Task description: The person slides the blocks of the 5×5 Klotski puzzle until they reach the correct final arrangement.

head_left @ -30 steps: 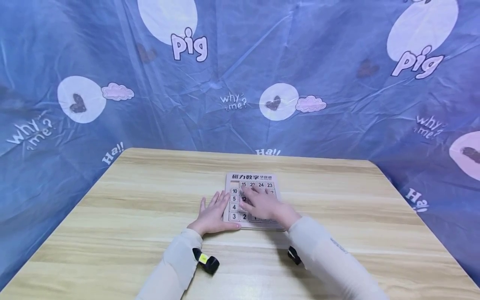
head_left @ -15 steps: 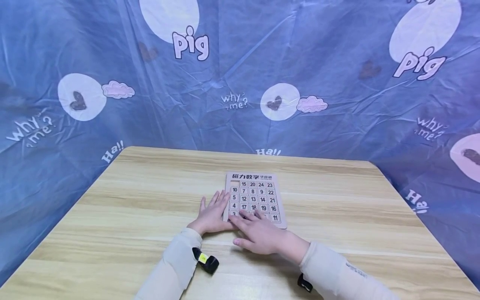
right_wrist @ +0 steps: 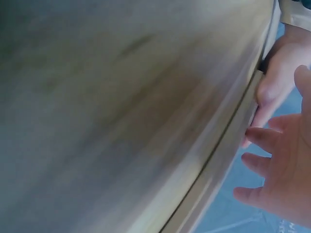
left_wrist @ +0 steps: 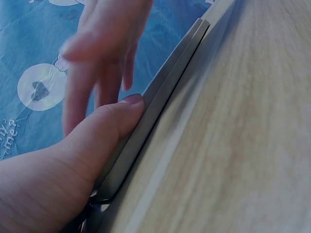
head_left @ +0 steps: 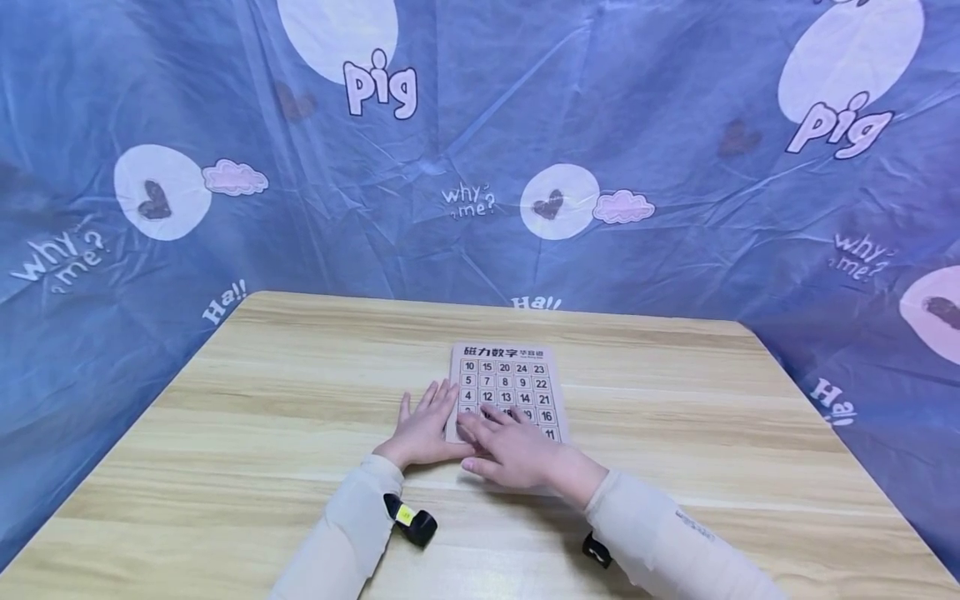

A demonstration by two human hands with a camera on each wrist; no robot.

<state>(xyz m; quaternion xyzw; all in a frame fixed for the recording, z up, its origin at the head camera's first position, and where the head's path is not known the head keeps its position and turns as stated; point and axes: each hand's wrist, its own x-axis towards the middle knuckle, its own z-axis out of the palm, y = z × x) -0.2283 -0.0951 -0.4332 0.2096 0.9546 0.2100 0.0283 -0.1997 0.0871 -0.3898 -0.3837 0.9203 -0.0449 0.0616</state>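
A number slide puzzle (head_left: 557, 400) lies flat on the table, its numbered tiles in a grid under a printed heading. My left hand (head_left: 423, 433) rests against its near left corner, fingers spread along the left side. In the left wrist view, the left thumb (left_wrist: 114, 116) presses on the edge of the puzzle board (left_wrist: 165, 82). Over the lowest rows is my right hand (head_left: 517, 454), palm down, fingertips on or just above tiles in the left and middle columns. The tiles beneath it are hidden. In the right wrist view its fingers (right_wrist: 260, 165) are apart and gently bent.
The light wood table (head_left: 300, 375) extends around the puzzle on all sides. A blue printed cloth (head_left: 420, 250) hangs behind and beside it. A black camera (head_left: 416, 525) on a strap is at my left wrist, and another black camera (head_left: 596, 550) at my right.
My right hand drew back from the puzzle's middle to its near edge, then pushed slightly forward. The left column of tiles slid up, and 10 now fills the top left gap. My left hand stayed put.
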